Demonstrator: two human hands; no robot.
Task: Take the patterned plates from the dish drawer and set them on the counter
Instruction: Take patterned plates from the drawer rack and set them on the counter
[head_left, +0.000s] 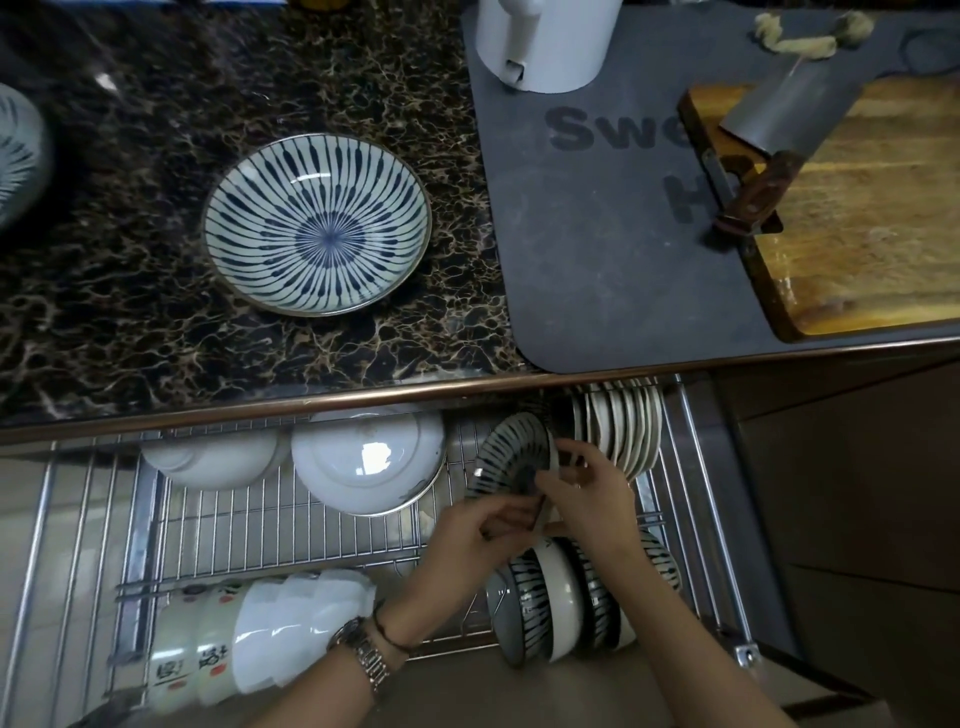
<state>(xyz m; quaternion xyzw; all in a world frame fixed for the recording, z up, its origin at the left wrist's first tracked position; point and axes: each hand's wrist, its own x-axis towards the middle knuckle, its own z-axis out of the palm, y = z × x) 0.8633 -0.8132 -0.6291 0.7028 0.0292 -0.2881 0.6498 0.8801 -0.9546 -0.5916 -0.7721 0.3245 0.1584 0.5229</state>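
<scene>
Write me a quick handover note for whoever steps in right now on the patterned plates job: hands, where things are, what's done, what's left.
Left hand: gripping the lower edge of a striped plate standing on edge in the dish drawer.
Right hand: on the same plate's right side; the plate is not yet lifted clear.
Done: one patterned plate lies flat on the marble counter; another striped dish shows at the counter's left edge, cut off.
Left: bring the held plate up to the counter. More striped dishes stand racked at the drawer's front; whether they are plates or bowls is unclear.
</scene>
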